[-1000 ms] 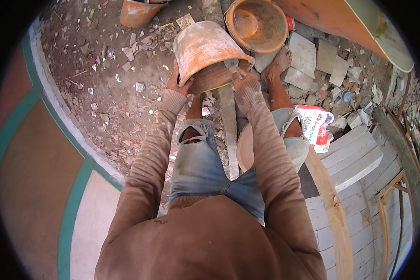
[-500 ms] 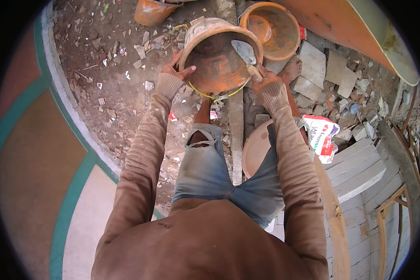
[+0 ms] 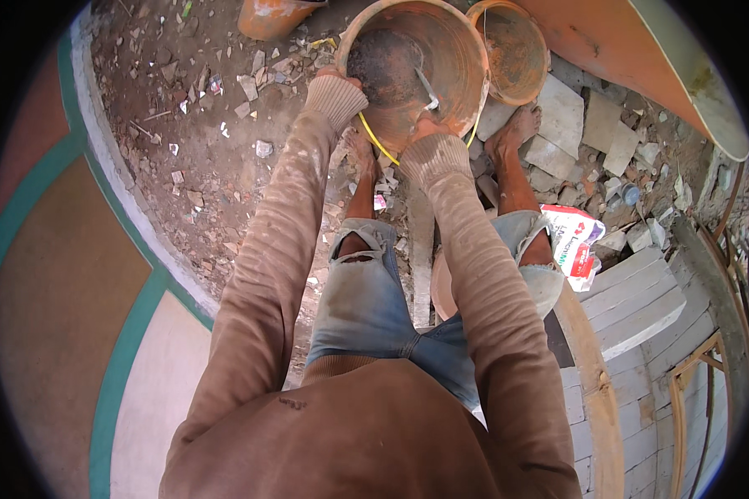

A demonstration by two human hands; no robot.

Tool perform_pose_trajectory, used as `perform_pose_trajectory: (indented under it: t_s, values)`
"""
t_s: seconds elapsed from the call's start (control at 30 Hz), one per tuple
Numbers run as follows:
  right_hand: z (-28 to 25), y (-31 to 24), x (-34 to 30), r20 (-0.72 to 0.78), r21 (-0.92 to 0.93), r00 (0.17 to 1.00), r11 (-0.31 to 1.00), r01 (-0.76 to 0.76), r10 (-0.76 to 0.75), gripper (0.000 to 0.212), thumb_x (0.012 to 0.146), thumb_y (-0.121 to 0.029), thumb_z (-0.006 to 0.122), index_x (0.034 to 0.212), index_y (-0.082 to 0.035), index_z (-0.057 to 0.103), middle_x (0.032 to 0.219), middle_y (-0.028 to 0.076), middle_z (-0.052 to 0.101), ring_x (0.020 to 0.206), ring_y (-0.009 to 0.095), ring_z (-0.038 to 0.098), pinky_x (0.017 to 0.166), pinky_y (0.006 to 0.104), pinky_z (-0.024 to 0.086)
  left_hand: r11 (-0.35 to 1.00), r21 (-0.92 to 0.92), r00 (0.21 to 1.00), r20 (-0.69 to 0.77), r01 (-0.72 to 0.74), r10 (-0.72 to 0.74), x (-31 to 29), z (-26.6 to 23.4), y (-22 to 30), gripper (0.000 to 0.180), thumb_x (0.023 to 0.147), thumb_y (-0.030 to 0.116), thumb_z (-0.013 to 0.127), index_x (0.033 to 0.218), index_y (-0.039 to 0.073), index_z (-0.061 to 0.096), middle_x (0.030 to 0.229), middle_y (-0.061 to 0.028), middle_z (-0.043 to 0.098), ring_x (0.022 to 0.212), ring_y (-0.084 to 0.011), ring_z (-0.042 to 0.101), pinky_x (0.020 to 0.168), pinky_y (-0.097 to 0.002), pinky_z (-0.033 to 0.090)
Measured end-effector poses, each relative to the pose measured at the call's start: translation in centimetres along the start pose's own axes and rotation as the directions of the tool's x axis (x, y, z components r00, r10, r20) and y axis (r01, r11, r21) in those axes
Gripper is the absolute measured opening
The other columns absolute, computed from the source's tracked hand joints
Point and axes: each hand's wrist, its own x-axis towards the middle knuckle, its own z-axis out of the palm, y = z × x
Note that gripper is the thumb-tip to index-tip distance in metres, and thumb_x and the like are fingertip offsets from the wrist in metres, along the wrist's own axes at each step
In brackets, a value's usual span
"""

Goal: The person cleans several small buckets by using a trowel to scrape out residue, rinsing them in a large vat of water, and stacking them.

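Ahead of my feet, an orange bucket (image 3: 464,54) is tipped so that its mouth faces me. Dark residue coats part of its inside, and a yellow handle (image 3: 377,144) hangs below the rim. My left hand (image 3: 339,75) grips the bucket's left rim, its fingers mostly hidden by the cuff. At the lower rim, my right hand (image 3: 429,128) is closed around a trowel, whose grip is out of sight in my fist. The narrow metal trowel blade (image 3: 425,83) points up inside the bucket, seen nearly edge-on.
Another orange bucket (image 3: 524,54) stands right behind, and a third bucket (image 3: 273,20) at the far left. Broken tiles (image 3: 559,112) and rubble cover the ground. A white-and-red bag (image 3: 576,237) and stacked grey blocks (image 3: 637,299) lie right. An orange curved sheet (image 3: 616,46) rises far right.
The bucket has moved away from me and tilted its mouth further toward me. My right hand has shifted left with the trowel, whose blade has turned edge-on inside the bucket.
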Motion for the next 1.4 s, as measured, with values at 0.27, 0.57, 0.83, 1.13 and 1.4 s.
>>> perform_pose_trajectory:
  t_s: [0.27,0.57,0.83,1.13,1.4]
  values:
    - [-3.5,-1.6,2.0,-0.149,0.088,0.984,0.993,-0.084,0.096,0.035,0.087,-0.023,0.062,0.117,-0.005,0.062,0.105,0.025,0.069,0.104,0.041,0.066,0.088,0.0482,0.054,0.985,0.172,0.999,0.037,-0.036,0.030,1.4,-0.9,1.4,0.029,0.077,0.021,0.069,0.095,-0.002,0.068,0.092,-0.0233,0.070,0.089,-0.0354,0.070,0.075,-0.0421,0.055]
    - [-3.9,-0.1,3.9,-0.026,-0.169,0.999,0.985,0.025,-0.029,0.045,0.094,-0.028,0.055,0.133,-0.006,0.050,0.108,0.026,0.066,0.100,0.041,0.066,0.087,0.0482,0.054,0.444,0.746,0.867,0.399,-0.496,0.298,4.1,-0.9,-1.1,0.014,0.078,0.016,0.069,0.089,0.010,0.076,0.089,-0.0072,0.071,0.093,-0.0282,0.069,0.075,-0.0401,0.057]
    - [-4.0,5.0,1.9,0.199,-0.447,0.941,0.829,0.335,-0.273,0.039,0.097,-0.023,0.048,0.133,-0.008,0.047,0.093,0.026,0.067,0.088,0.041,0.069,0.073,0.0486,0.057,0.293,0.799,0.826,0.398,-0.526,0.399,4.0,1.1,-1.3,0.018,0.079,0.017,0.068,0.093,0.009,0.076,0.089,-0.0090,0.073,0.093,-0.0312,0.070,0.070,-0.0408,0.059]
    - [-2.0,3.4,0.2,-0.059,-0.180,0.989,0.976,0.122,-0.134,0.033,0.086,-0.024,0.062,0.107,0.001,0.062,0.093,0.025,0.069,0.090,0.040,0.069,0.075,0.0473,0.057,0.996,0.017,0.996,-0.029,-0.086,0.087,-1.1,1.3,3.5,0.034,0.079,0.012,0.062,0.112,0.003,0.065,0.089,-0.0254,0.069,0.088,-0.0375,0.070,0.074,-0.0426,0.055]
    - [1.1,7.7,-0.5,-0.183,-0.036,0.983,0.999,-0.018,0.011,0.036,0.090,-0.030,0.058,0.109,0.000,0.065,0.082,0.026,0.068,0.084,0.040,0.069,0.075,0.0453,0.056,0.979,0.016,0.977,-0.050,-0.205,0.205,-6.6,6.6,4.5,0.072,0.079,0.008,0.057,0.148,0.021,0.040,0.115,-0.0282,0.064,0.101,-0.0465,0.063,0.088,-0.0487,0.052]
